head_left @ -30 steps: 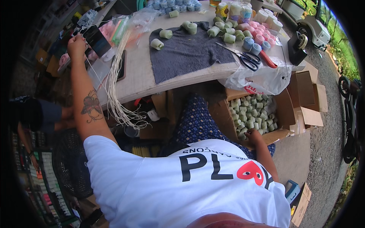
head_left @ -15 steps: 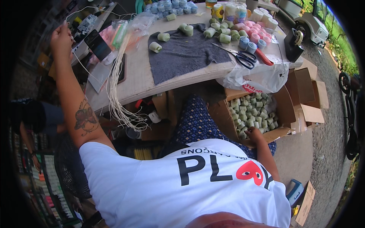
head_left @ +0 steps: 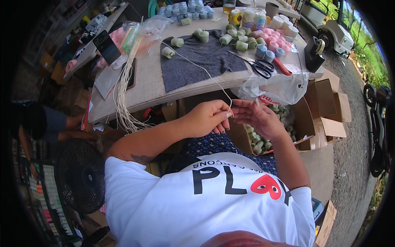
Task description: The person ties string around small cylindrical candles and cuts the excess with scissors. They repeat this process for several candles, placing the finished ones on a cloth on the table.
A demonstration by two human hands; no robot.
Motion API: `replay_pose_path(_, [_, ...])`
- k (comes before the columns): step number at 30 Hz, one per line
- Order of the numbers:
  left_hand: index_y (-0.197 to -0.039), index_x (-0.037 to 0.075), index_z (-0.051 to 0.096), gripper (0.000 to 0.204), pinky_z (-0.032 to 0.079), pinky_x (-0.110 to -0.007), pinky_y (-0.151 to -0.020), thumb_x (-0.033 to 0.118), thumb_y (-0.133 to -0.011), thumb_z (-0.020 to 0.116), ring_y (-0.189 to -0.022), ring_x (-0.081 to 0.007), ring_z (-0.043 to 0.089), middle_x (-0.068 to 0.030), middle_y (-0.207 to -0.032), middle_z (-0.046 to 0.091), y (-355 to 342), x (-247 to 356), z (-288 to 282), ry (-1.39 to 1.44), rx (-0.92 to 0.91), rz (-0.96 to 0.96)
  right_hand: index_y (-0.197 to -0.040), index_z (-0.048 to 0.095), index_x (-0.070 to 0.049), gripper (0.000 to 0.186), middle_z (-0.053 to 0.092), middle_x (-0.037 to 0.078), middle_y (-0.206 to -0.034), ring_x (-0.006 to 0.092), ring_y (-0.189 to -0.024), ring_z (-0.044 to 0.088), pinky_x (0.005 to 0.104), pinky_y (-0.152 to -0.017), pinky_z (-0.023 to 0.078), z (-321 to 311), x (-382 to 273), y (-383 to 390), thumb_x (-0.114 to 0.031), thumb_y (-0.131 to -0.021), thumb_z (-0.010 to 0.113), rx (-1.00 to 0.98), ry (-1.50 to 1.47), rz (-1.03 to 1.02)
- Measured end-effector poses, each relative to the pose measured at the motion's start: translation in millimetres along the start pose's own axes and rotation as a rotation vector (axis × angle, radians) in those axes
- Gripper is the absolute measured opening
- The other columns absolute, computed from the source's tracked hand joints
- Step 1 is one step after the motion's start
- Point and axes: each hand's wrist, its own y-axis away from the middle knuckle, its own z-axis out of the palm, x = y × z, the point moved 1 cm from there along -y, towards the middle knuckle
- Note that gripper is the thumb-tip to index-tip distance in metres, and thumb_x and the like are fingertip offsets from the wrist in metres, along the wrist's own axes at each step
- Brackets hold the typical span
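A thin white cord [head_left: 205,73] runs from over the table down to my hands, which meet in front of its near edge. My left hand [head_left: 210,118] is closed, pinching the cord between thumb and fingertips. My right hand [head_left: 261,118] reaches in from the other side; its fingertips bear on the bent cord close to the left fingers, while its thumb sticks up apart. Behind that hand, a cardboard box [head_left: 306,119] holds many small pale-green candles [head_left: 258,144], partly covered by my hand and wrist. A bundle of white cords [head_left: 123,99] hangs over the table's left side.
On the table [head_left: 144,96] lie a dark grey towel [head_left: 185,68], scissors [head_left: 263,68] with dark handles, a red-handled tool [head_left: 282,67] and a plastic bag [head_left: 247,87]. Green, pink, blue and white candles stand beyond. A phone [head_left: 106,47] and a black tape dispenser [head_left: 314,57] stand at the sides.
My left hand has come from the far left to the middle, bringing the cord across. My right hand has left the box of candles and come up to meet it.
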Motion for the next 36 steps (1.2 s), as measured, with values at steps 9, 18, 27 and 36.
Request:
replay_pose_path(9, [-0.106,0.001,0.065,0.034,0.048,-0.026,-0.078,0.028,-0.087,0.065,-0.086,-0.0118,0.062,-0.006,-0.093,0.068,-4.2,15.5,-89.5,-0.598,-0.283,-0.071,-0.12,0.053,0.0,0.028,0.059,0.003,-0.081,0.0155,-0.078,0.059,0.03,-0.078,0.049,0.2,17.7,-2.8,-0.014,-0.096,0.05,-0.037,-0.243,0.031])
replay_pose_path(18, [-0.119,0.005,0.059,0.058,0.043,-0.044,-0.093,0.05,-0.083,0.055,-0.111,-0.0343,0.055,-0.022,-0.118,0.057,-108.4,-1.7,-374.8,-1.333,0.948,-0.353,-0.116,0.055,0.001,0.027,0.055,0.003,-0.081,0.012,-0.078,0.057,0.0298,-0.079,0.05,17.1,14.8,7.6,-0.016,-0.098,0.045,-0.012,-0.083,0.03])
replay_pose_path(27, [-0.103,0.006,0.067,0.045,0.048,-0.039,-0.083,0.046,-0.089,0.051,-0.1,-0.029,0.061,-0.0177,-0.105,0.064,-101.1,42.2,-538.7,-0.669,1.377,-0.173,-0.098,0.054,-0.002,0.016,0.054,0.004,-0.077,0.0184,-0.074,0.059,0.0343,-0.076,0.051,-55.9,68.2,96.1,-0.014,-0.098,0.043,0.428,-0.271,-0.053])
replay_pose_path(36, [-0.13,-0.003,0.045,0.067,0.041,-0.036,-0.095,0.041,-0.084,0.066,-0.115,-0.0237,0.051,-0.0191,-0.125,0.053,-108.7,86.1,-349.5,-0.554,0.885,0.388,-0.101,0.057,-0.003,0.015,0.063,0.008,-0.087,0.0213,-0.083,0.063,0.0369,-0.081,0.05,-62.3,77.0,122.7,-0.015,-0.095,0.05,0.567,-0.338,-0.046])
